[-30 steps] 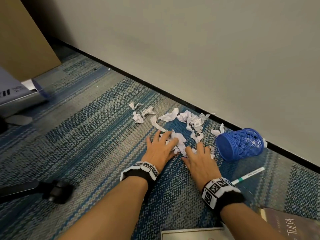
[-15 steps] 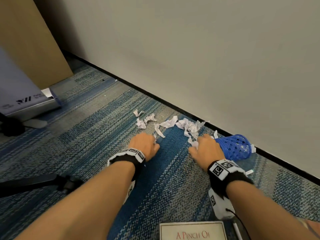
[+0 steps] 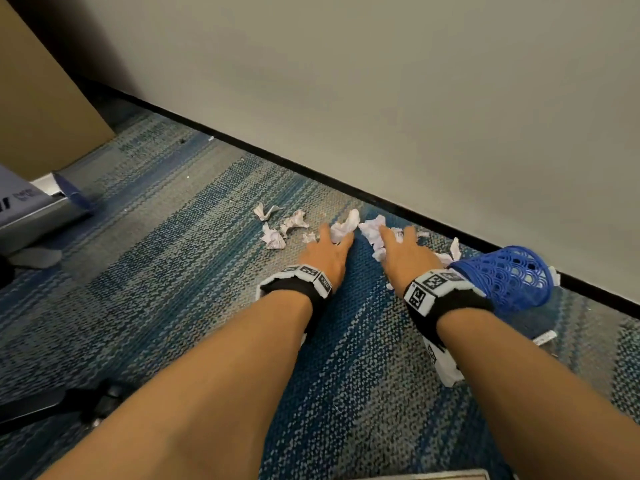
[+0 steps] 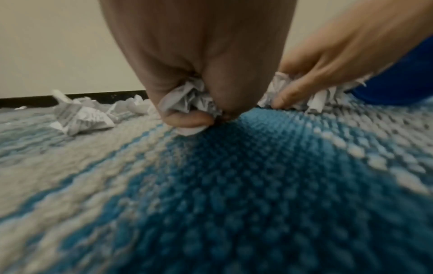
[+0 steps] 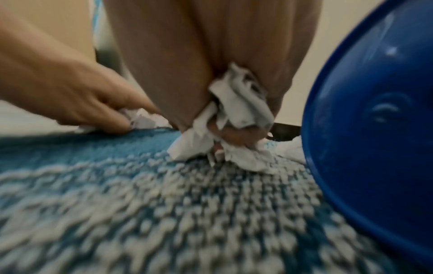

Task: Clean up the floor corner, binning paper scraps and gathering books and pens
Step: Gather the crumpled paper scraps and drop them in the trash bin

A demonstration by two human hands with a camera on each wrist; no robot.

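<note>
Crumpled paper scraps point(image 3: 275, 239) lie on the blue-grey carpet near the baseboard. My left hand point(image 3: 332, 237) reaches into them, its fingers curled round a wad of scraps point(image 4: 189, 100). Beside it my right hand point(image 3: 398, 237) grips another wad point(image 5: 234, 118) against the carpet. The blue mesh bin point(image 3: 509, 278) lies on its side just right of my right wrist, its solid bottom point(image 5: 374, 111) close to that hand. A white pen point(image 3: 545, 337) shows partly below the bin. A book's top edge point(image 3: 433, 474) peeks in at the bottom.
The wall and black baseboard point(image 3: 346, 174) run diagonally behind the scraps. A grey box point(image 3: 34, 209) and a brown panel point(image 3: 41, 98) stand at the left. A black object point(image 3: 69, 403) lies at the lower left.
Both hands went from lying flat on the scraps to closing on them, then moved forward toward the wall into the farther scraps. The view shifted with them.
</note>
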